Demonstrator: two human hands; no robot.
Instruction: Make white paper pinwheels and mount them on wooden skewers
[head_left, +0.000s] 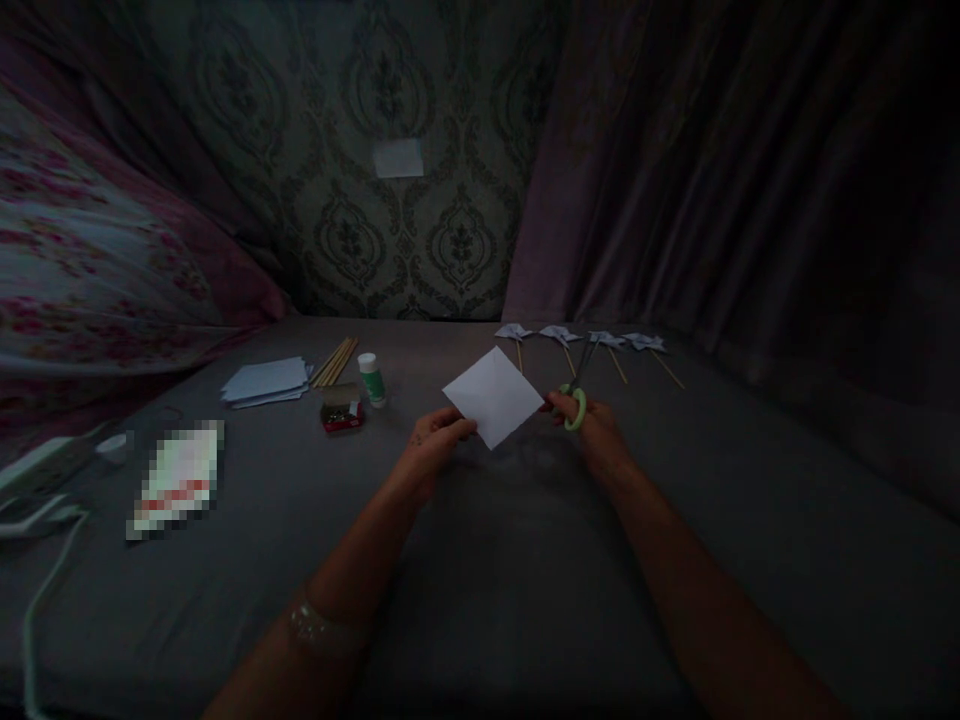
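A square sheet of white paper point(493, 398), turned like a diamond, is up in front of me. My left hand point(436, 440) pinches its lower left edge with thumb and fingers. My right hand point(589, 420) has the green-handled scissors point(574, 405) in its grip, blades pointing up and away, and its fingertips are at the paper's right corner. Whether those fingertips also pinch the paper is hard to see in this dim light. Behind the scissors lie several paper pinwheels point(559, 335) on thin sticks, in a row along the back.
To the left are a stack of white paper point(266, 382), a bundle of wooden sticks point(335, 362), a glue stick point(371, 380) and a small red open box point(342, 412). Farther left lie a blurred packet point(180, 480) and a white cable point(45, 590). Curtains hang at both sides.
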